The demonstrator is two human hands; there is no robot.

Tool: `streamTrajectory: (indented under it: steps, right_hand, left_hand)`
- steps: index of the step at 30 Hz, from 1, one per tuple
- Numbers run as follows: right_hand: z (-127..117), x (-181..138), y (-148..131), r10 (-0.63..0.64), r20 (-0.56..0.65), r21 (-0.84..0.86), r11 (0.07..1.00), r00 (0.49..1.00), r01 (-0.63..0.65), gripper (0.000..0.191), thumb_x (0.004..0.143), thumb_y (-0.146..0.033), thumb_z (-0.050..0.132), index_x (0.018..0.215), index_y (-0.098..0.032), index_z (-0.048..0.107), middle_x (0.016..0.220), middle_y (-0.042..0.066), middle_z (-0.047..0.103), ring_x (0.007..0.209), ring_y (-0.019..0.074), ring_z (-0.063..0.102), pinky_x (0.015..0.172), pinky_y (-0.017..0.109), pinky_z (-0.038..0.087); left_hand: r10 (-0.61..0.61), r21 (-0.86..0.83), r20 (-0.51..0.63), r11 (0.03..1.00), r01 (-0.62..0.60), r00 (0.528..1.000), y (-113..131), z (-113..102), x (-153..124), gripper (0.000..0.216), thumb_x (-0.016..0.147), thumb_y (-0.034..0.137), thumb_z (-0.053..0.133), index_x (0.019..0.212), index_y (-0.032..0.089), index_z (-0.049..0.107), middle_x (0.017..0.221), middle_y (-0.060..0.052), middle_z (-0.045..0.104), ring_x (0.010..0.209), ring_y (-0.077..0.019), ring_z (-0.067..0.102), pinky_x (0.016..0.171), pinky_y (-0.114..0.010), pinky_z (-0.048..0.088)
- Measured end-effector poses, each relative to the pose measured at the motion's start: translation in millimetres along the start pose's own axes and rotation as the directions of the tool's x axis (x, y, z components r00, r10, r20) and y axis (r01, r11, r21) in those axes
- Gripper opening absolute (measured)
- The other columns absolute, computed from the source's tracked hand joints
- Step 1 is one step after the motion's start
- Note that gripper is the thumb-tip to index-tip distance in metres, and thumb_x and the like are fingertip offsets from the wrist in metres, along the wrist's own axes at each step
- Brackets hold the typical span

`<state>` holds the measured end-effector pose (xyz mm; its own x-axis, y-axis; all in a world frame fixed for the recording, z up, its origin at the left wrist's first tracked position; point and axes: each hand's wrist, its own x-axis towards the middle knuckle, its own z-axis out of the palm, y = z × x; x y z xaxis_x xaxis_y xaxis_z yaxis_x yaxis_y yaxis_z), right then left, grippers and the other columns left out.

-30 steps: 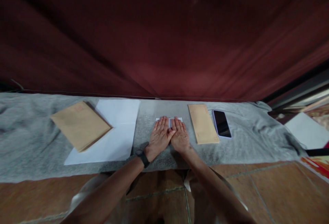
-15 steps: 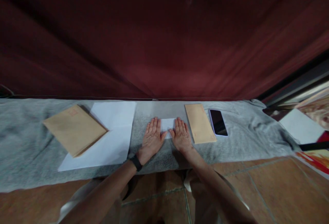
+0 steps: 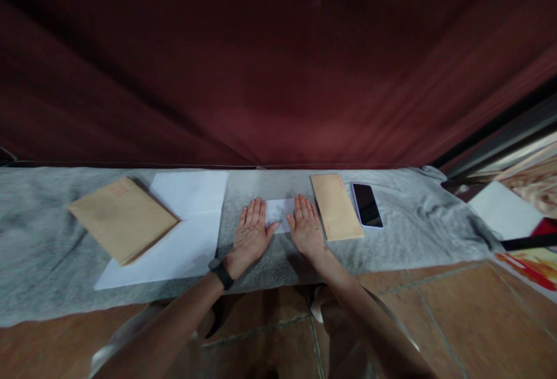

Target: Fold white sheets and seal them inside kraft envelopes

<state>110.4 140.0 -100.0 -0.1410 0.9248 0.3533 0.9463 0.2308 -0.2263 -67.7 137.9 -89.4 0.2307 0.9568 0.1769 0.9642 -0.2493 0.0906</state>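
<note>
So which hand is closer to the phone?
Right. The right hand lies flat just left of the narrow envelope beside the phone; the left hand lies farther left, across the small white paper.

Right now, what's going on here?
A person presses a small folded paper onto a grey cloth, with the left hand and right hand palm-down at its two ends. A brown envelope and a phone lie just to the right. An envelope stack sits on white sheets to the left.

Dim, warm light; soft focus throughout; edges bowed and smeared by wide-angle distortion.
</note>
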Motion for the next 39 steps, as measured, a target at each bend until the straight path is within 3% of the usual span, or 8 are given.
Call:
streamTrajectory:
  steps: [6, 12, 24, 34, 39]
  right_hand:
    - [4, 12, -23, -0.103, 0.11, 0.129, 0.988, 0.989, 0.089, 0.058, 0.108, -0.039, 0.026, 0.157, -0.009, 0.036, 0.163, 0.012, 0.035, 0.153, 0.0241, 0.03, 0.124, 0.043, 0.03]
    - [10, 12, -15, -0.106, 0.161, 0.06, 0.993, 0.981, 0.097, 0.057, 0.108, -0.041, 0.029, 0.155, -0.01, 0.04, 0.162, 0.013, 0.036, 0.151, 0.0261, 0.033, 0.124, 0.045, 0.027]
    - [10, 8, 0, -0.091, 0.151, -0.046, 0.994, 0.984, 0.099, 0.06, 0.108, -0.044, 0.029, 0.157, -0.01, 0.035, 0.163, 0.015, 0.034, 0.151, 0.0283, 0.034, 0.122, 0.047, 0.028]
    - [6, 2, 12, -0.079, 0.121, -0.032, 0.996, 0.99, 0.083, 0.059, 0.107, -0.041, 0.032, 0.157, -0.009, 0.036, 0.162, 0.016, 0.036, 0.149, 0.0285, 0.037, 0.122, 0.048, 0.028]
    - [6, 1, 15, -0.071, 0.11, -0.022, 0.997, 0.991, 0.074, 0.06, 0.107, -0.041, 0.034, 0.157, -0.009, 0.035, 0.161, 0.017, 0.037, 0.149, 0.0289, 0.037, 0.122, 0.05, 0.029]
  left_hand:
    - [0.018, 0.002, 0.008, 1.0, -0.018, 1.0, -2, 0, -1, 0.064, 0.103, 0.043, 0.036, 0.153, 0.003, 0.04, 0.162, -0.021, 0.034, 0.153, -0.0319, 0.029, 0.125, -0.05, 0.024]
    - [0.014, -0.011, 0.013, 1.0, -0.014, 1.0, -3, -5, -4, 0.062, 0.103, 0.041, 0.037, 0.155, 0.008, 0.039, 0.163, -0.018, 0.034, 0.153, -0.03, 0.029, 0.125, -0.049, 0.023]
    - [-0.002, -0.009, 0.02, 1.0, 0.002, 1.0, -18, -6, -10, 0.058, 0.104, 0.037, 0.031, 0.157, 0.014, 0.037, 0.164, -0.011, 0.034, 0.154, -0.0262, 0.027, 0.126, -0.047, 0.021]
    - [-0.004, -0.029, -0.003, 1.0, 0.004, 1.0, -29, -8, -15, 0.056, 0.103, 0.035, 0.032, 0.156, 0.018, 0.04, 0.163, -0.009, 0.037, 0.153, -0.0289, 0.03, 0.125, -0.053, 0.024]
    - [0.037, -0.039, -0.042, 0.998, -0.039, 0.998, -23, -18, -12, 0.058, 0.103, 0.034, 0.031, 0.154, 0.009, 0.04, 0.162, -0.015, 0.036, 0.154, -0.0293, 0.028, 0.126, -0.053, 0.022]
